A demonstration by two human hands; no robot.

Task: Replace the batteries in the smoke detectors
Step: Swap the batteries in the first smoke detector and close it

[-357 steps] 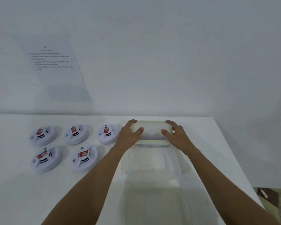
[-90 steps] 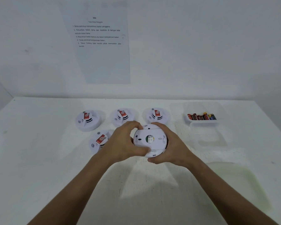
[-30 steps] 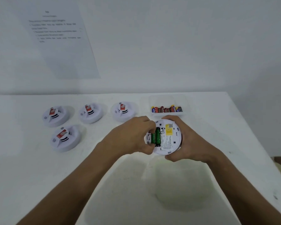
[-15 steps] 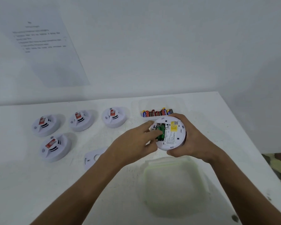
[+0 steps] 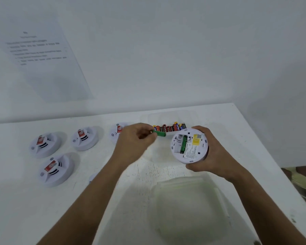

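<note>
The printed sheet [image 5: 41,55] on the far wall is too blurred to read, and so is the fine print beside the yellow sticker [image 5: 196,140] on the smoke detector [image 5: 189,145] held in the right hand [image 5: 208,152]. That hand curls round the round white plastic body from the right, back side up, over the right part of the white table [image 5: 25,200]. One green battery [image 5: 183,144] sits in its open compartment. The left hand [image 5: 134,140], just left of it, pinches a second green battery [image 5: 159,133] at its brass end, lying level. Behind, a clear tub [image 5: 193,117] holds a row of spare batteries [image 5: 169,128]. Four more detectors [image 5: 44,145] with red labels lie to the left. A translucent lid [image 5: 187,200] lies near.
</note>
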